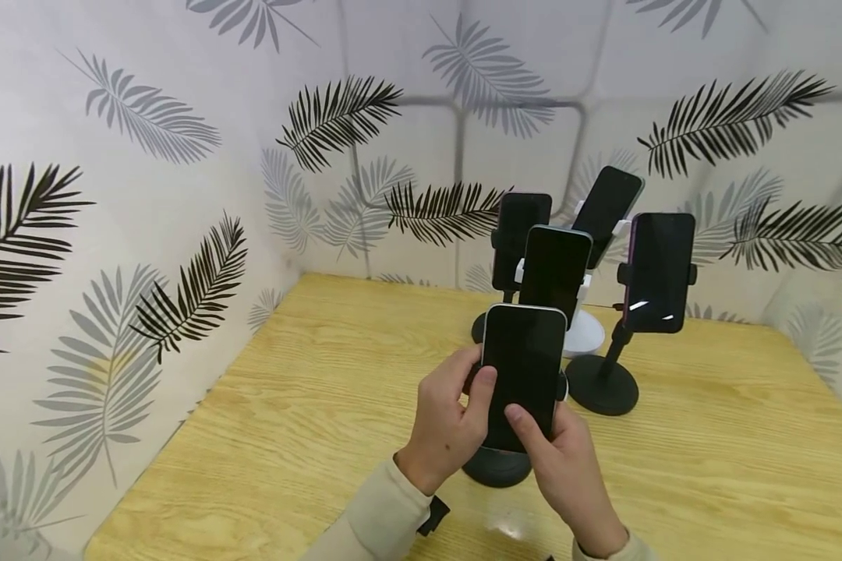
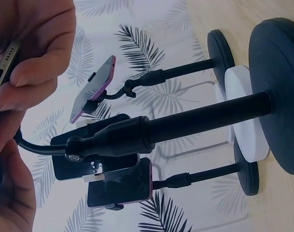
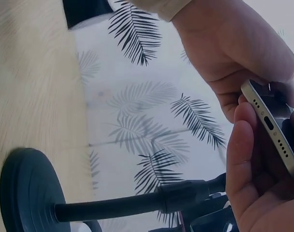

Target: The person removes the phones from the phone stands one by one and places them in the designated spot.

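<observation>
A smartphone (image 1: 524, 351) with a black screen and light metal edge stands upright at a black phone stand (image 1: 497, 470), right in front of me. My left hand (image 1: 443, 425) grips its left edge beside the stand's dark clamp, thumb at the screen's side. Around the lower right edge, my right hand (image 1: 570, 471) holds the phone with the thumb on the glass and fingers curled behind. The right wrist view shows the phone's bottom edge (image 3: 271, 123) with its charging port. In the left wrist view, the stand's black pole (image 2: 204, 118) and bent neck run toward the hands.
Behind stand several phones on holders: a phone (image 1: 556, 265) in a white-armed holder, a phone (image 1: 521, 241) on a black stand, a tilted phone (image 1: 609, 206), and a phone (image 1: 659, 273) on a black stand at right. Leaf-patterned fabric (image 1: 252, 195) borders the wooden table (image 1: 309, 389).
</observation>
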Demonstrator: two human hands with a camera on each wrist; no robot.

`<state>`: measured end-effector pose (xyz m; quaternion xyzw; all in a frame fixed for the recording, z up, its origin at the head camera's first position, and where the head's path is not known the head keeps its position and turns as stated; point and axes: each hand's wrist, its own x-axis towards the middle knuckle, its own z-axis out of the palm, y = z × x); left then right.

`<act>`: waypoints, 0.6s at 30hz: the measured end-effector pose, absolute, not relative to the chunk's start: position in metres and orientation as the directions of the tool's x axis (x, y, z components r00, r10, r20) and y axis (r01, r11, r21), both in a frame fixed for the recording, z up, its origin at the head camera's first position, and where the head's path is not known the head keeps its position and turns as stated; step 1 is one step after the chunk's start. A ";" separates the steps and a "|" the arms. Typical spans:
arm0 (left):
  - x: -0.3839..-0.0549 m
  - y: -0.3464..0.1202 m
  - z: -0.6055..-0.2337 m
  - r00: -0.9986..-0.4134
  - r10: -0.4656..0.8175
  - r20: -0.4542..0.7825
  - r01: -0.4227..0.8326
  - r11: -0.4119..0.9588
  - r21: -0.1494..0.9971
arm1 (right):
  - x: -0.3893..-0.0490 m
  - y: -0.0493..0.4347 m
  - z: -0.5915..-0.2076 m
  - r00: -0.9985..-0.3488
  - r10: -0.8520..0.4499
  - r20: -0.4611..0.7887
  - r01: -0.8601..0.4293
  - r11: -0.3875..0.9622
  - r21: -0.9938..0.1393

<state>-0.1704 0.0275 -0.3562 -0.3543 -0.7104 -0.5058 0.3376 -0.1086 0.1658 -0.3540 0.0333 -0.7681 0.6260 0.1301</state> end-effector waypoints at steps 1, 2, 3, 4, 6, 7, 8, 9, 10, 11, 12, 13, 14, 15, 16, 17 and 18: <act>-0.171 0.028 -0.357 -0.511 0.162 0.844 0.849 0.246 0.468 | -0.109 0.165 -0.354 -0.964 0.110 0.242 -0.216 0.207 -0.954; -0.171 0.028 -0.357 -0.503 0.162 0.849 0.853 0.250 0.458 | -0.109 0.165 -0.354 -0.963 0.108 0.245 -0.221 0.198 -0.955; -0.171 0.028 -0.357 -0.501 0.163 0.850 0.854 0.252 0.455 | -0.109 0.165 -0.355 -0.962 0.104 0.254 -0.231 0.189 -0.954; -0.171 0.028 -0.358 -0.500 0.164 0.850 0.855 0.252 0.454 | -0.109 0.165 -0.355 -0.960 0.099 0.261 -0.241 0.173 -0.955; -0.170 0.029 -0.358 -0.501 0.170 0.848 0.855 0.251 0.455 | -0.109 0.165 -0.356 -0.959 0.087 0.270 -0.259 0.117 -0.959; -0.170 0.030 -0.357 -0.507 0.174 0.844 0.852 0.251 0.460 | -0.109 0.164 -0.357 -0.959 0.082 0.272 -0.266 0.083 -0.960; -0.169 0.030 -0.358 -0.513 0.178 0.840 0.849 0.249 0.465 | -0.109 0.164 -0.358 -0.959 0.077 0.272 -0.269 0.045 -0.962; -0.169 0.031 -0.358 -0.521 0.182 0.834 0.845 0.246 0.474 | -0.109 0.164 -0.359 -0.960 0.075 0.268 -0.268 0.007 -0.963; -0.169 0.032 -0.358 -0.529 0.186 0.828 0.842 0.242 0.483 | -0.108 0.163 -0.360 -0.963 0.073 0.259 -0.262 -0.030 -0.965; -0.168 0.032 -0.358 -0.538 0.187 0.822 0.837 0.233 0.495 | -0.108 0.163 -0.361 -0.965 0.074 0.252 -0.257 -0.060 -0.965; -0.168 0.033 -0.358 -0.546 0.187 0.817 0.833 0.227 0.505 | -0.108 0.162 -0.362 -0.966 0.077 0.245 -0.251 -0.082 -0.964; -0.168 0.033 -0.359 -0.553 0.184 0.813 0.829 0.216 0.515 | -0.108 0.161 -0.362 -0.968 0.080 0.240 -0.247 -0.097 -0.964; -0.169 0.033 -0.359 -0.558 0.182 0.810 0.827 0.200 0.525 | -0.107 0.161 -0.363 -0.969 0.081 0.233 -0.242 -0.115 -0.964; -0.168 0.033 -0.360 -0.560 0.179 0.809 0.827 0.187 0.531 | -0.107 0.160 -0.363 -0.970 0.082 0.228 -0.237 -0.128 -0.963; -0.169 0.032 -0.360 -0.559 0.178 0.810 0.828 0.170 0.534 | -0.107 0.160 -0.363 -0.972 0.082 0.222 -0.232 -0.140 -0.963; -0.169 0.032 -0.361 -0.557 0.176 0.812 0.830 0.154 0.536 | -0.107 0.159 -0.363 -0.972 0.085 0.219 -0.230 -0.150 -0.962; -0.169 0.032 -0.362 -0.555 0.176 0.813 0.832 0.136 0.538 | -0.107 0.159 -0.364 -0.973 0.086 0.214 -0.226 -0.160 -0.961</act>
